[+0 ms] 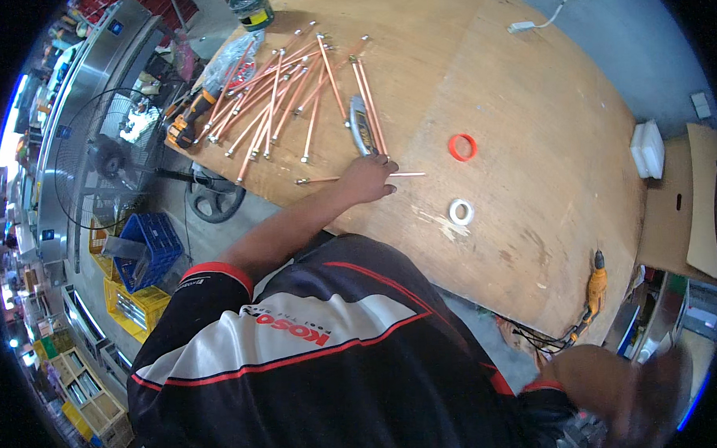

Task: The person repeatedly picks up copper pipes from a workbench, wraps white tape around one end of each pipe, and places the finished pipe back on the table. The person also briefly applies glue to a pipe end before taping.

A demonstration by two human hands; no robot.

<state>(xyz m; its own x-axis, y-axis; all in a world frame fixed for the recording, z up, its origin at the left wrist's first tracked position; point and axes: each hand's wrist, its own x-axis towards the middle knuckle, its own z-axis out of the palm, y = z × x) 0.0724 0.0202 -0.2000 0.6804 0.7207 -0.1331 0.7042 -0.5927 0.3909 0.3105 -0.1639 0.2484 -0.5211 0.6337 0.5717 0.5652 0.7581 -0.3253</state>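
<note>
My left hand [369, 178] lies over a thin copper tube [317, 180] on the wooden table, its fingers and thumb closed around the middle, with both tube ends sticking out. Just beyond the fingertips lies a grey utility-knife-like tool [361, 127], alongside two long copper tubes [373, 113]. A loose heap of copper tubes with metal end fittings [275, 100] spreads to the left of it. My right hand [657, 395] is off the table at the lower right, smeared by motion, so its fingers cannot be made out.
On the wooden table [531, 178] lie a red tape ring [462, 148], a white tape roll [461, 212] and an orange power drill [597, 287]. An orange-black power tool [187, 123] sits at the left edge. A fan [107, 158] and blue crate [148, 249] stand left.
</note>
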